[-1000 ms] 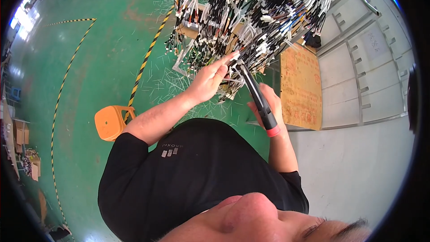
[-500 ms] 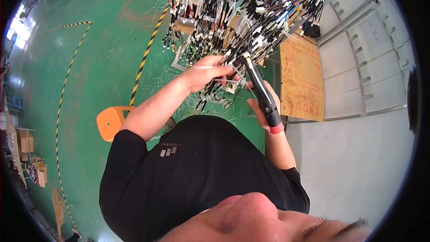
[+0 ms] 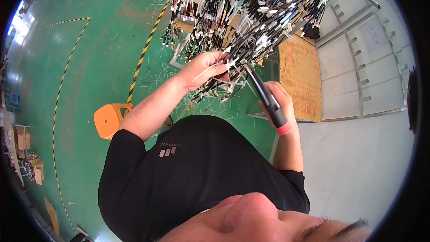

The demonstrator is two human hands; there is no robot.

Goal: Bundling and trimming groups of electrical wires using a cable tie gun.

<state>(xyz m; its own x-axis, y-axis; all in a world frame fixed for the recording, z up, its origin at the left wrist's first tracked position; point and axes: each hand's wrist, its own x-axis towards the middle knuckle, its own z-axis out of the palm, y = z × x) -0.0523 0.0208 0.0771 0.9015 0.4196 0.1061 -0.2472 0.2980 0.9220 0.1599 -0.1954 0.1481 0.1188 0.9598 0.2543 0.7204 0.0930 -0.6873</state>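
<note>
My left hand is closed around a bundle of dark wires at the lower end of a hanging mass of cables. A white cable tie sticks out across its fingers. In my right hand is a black cable tie gun with a red rear end. Its narrow nose points up and left, close by the wires beside my left fingertips. The gun's body hides part of my right fingers, and whether its nose grips a tie is too small to tell.
Wire harnesses with white connectors hang thickly ahead. At the right stand a wooden board and a pale panel wall with metal bars. An orange stool is at the left. Cut tie scraps litter the green floor.
My right hand has shifted right and a little toward me, with the tie gun tilting more. My left hand stays at the bundle, and the white tie across it now slants downward.
</note>
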